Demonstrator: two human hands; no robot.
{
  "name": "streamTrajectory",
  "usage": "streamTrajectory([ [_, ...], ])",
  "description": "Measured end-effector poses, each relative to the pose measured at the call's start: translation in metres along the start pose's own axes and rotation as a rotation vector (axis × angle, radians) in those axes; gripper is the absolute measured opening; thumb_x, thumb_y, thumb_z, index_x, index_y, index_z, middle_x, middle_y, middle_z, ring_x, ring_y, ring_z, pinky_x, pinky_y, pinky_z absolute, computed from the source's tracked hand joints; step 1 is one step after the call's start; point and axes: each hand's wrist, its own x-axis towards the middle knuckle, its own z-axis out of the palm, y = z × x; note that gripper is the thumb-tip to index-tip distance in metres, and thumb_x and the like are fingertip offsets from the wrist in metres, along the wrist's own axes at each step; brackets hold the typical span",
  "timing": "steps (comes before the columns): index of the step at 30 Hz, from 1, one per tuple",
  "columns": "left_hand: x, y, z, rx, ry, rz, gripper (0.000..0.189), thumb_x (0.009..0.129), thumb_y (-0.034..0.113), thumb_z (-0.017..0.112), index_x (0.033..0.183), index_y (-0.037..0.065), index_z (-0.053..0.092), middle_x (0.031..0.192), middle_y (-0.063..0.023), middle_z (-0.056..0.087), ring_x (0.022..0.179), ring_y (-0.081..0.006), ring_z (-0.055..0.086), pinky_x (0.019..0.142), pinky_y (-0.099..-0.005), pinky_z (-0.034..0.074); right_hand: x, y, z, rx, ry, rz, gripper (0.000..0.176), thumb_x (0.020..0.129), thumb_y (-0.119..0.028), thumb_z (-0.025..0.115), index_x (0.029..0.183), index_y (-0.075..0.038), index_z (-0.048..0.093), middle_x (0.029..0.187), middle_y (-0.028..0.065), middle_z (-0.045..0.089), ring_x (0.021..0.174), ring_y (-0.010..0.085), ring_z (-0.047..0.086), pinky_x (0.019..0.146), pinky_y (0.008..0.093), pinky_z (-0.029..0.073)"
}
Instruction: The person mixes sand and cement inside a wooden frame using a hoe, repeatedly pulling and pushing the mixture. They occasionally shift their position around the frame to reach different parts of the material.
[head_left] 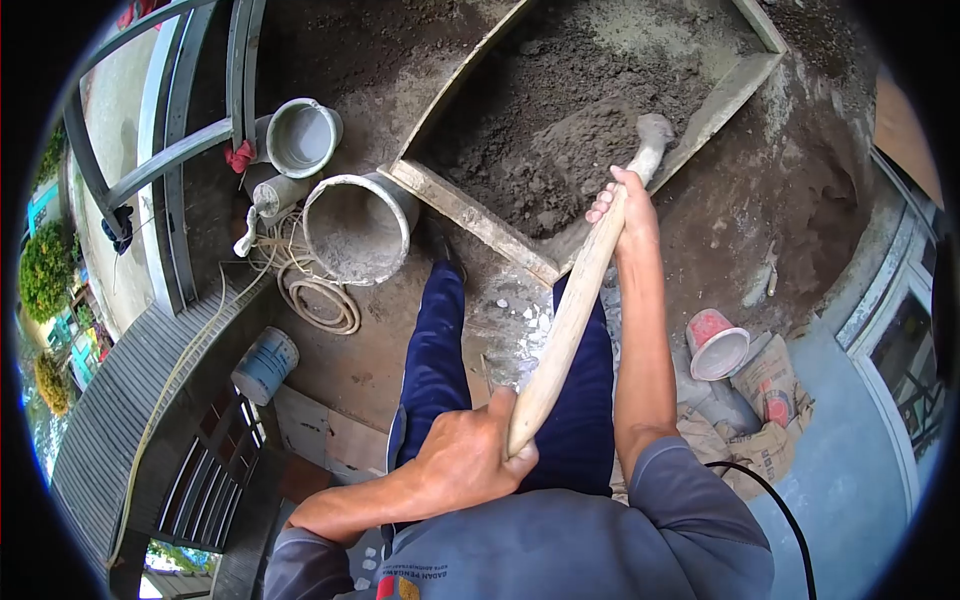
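- Head view, looking straight down: wooden mixing frame [470, 210] lies on dirt ground, its near corner just ahead of the person's legs in blue trousers.
- Mortar heap [560, 140] fills the frame; grey and lumpy.
- Long wooden handle [570, 310] runs diagonally from the torso up to the heap. Its far end is caked grey and sunk in the mortar; blade hidden.
- Large bucket [355, 230] sits just left of the frame's near board, with grey residue inside.
- Coiled hose [320, 300] lies on the ground just beside the large bucket.
- Pink bucket [718, 345] is at the right, tilted against torn paper sacks [770, 390].
- Left hand [470, 455] is clenched round the handle's near end, knuckles up.
- Right hand [625, 205] grips the handle far up, close to the mortar, arm stretched out.
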Motion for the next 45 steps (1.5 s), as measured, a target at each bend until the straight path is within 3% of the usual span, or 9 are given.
streamTrajectory([
  [3, 0.032, -0.113, 0.027, 0.059, 0.195, 0.038, 0.03, 0.083, 0.01, 0.071, 0.106, -0.002, 0.056, 0.084, -0.0277, 0.068, 0.082, -0.0501, 0.069, 0.075, -0.0546, 0.056, -0.029, 0.004, 0.028, -0.012, 0.03, -0.295, 0.027, 0.094, -0.026, 0.069, 0.086, -0.01, 0.049, 0.067, 0.004, 0.049, 0.055, 0.0184, 0.052, 0.052, 0.0395, 0.049],
  [6, 0.168, -0.245, 0.084, 0.02, 0.361, -0.016, 0.026, 0.079, 0.004, 0.069, 0.105, 0.001, 0.062, 0.102, -0.0255, 0.069, 0.102, -0.049, 0.067, 0.086, -0.0527, 0.054, 0.006, 0.021, 0.037, -0.097, 0.144, -0.485, 0.026, 0.094, -0.023, 0.068, 0.089, -0.003, 0.053, 0.067, 0.0067, 0.053, 0.051, 0.0204, 0.054, 0.051, 0.0392, 0.051],
  [8, 0.221, -0.257, 0.097, -0.08, 0.312, -0.117, 0.032, 0.078, 0.004, 0.068, 0.11, 0.004, 0.067, 0.108, -0.0264, 0.071, 0.11, -0.0459, 0.067, 0.093, -0.0499, 0.054, 0.003, 0.014, 0.053, -0.189, 0.195, -0.62, 0.027, 0.094, -0.022, 0.069, 0.09, 0.0, 0.054, 0.064, 0.0067, 0.053, 0.047, 0.0197, 0.053, 0.049, 0.0354, 0.051],
  [14, 0.232, -0.261, 0.073, -0.127, 0.451, 0.092, 0.023, 0.078, 0.007, 0.067, 0.1, 0.001, 0.064, 0.099, -0.0263, 0.071, 0.099, -0.0478, 0.067, 0.09, -0.0541, 0.052, 0.004, 0.018, 0.099, -0.159, 0.086, -0.699, 0.026, 0.095, -0.019, 0.068, 0.085, 0.002, 0.055, 0.063, 0.0065, 0.052, 0.047, 0.017, 0.051, 0.046, 0.0352, 0.049],
  [16, 0.208, -0.263, 0.059, -0.173, 0.409, 0.059, 0.027, 0.078, 0.009, 0.07, 0.103, 0.001, 0.063, 0.098, -0.0264, 0.071, 0.098, -0.0479, 0.067, 0.088, -0.0536, 0.052, 0.034, 0.031, 0.107, -0.199, 0.032, -0.629, 0.027, 0.095, -0.019, 0.068, 0.095, 0.004, 0.053, 0.064, 0.0062, 0.052, 0.047, 0.0177, 0.053, 0.043, 0.0361, 0.049],
  [21, 0.166, -0.269, 0.048, -0.195, 0.366, -0.139, 0.035, 0.079, 0.01, 0.069, 0.111, -0.002, 0.062, 0.094, -0.03, 0.071, 0.095, -0.0493, 0.069, 0.083, -0.0526, 0.053, 0.143, 0.096, 0.11, -0.323, 0.083, -0.335, 0.029, 0.09, -0.027, 0.07, 0.085, -0.005, 0.051, 0.065, 0.0062, 0.052, 0.048, 0.0193, 0.053, 0.044, 0.0383, 0.051],
  [30, 0.09, -0.195, 0.053, -0.244, 0.327, -0.317, 0.037, 0.084, 0.017, 0.068, 0.109, -0.008, 0.058, 0.087, -0.0352, 0.069, 0.087, -0.0515, 0.072, 0.078, -0.053, 0.055, 0.183, 0.189, 0.078, -0.486, 0.033, 0.091, 0.032, 0.093, -0.027, 0.068, 0.093, 0.001, 0.053, 0.068, 0.0099, 0.054, 0.05, 0.0227, 0.055, 0.045, 0.0442, 0.054],
  [38, 0.096, -0.068, 0.039, -0.226, 0.221, -0.277, 0.039, 0.084, 0.015, 0.07, 0.106, -0.015, 0.056, 0.082, -0.0363, 0.068, 0.084, -0.0512, 0.073, 0.077, -0.0529, 0.058, 0.177, 0.131, 0.032, -0.342, -0.108, 0.36, 0.023, 0.097, -0.023, 0.064, 0.099, -0.004, 0.051, 0.065, 0.0069, 0.048, 0.05, 0.0233, 0.052, 0.049, 0.0429, 0.051],
  [45, 0.061, 0.029, 0.02, -0.206, 0.128, -0.129, 0.038, 0.087, 0.016, 0.07, 0.101, -0.014, 0.053, 0.071, -0.0347, 0.065, 0.073, -0.0523, 0.071, 0.069, -0.0548, 0.058, 0.106, 0.052, -0.013, -0.106, -0.135, 0.343, 0.034, 0.092, -0.027, 0.073, 0.076, -0.011, 0.048, 0.06, 0.0039, 0.048, 0.048, 0.0202, 0.05, 0.048, 0.0385, 0.047],
])
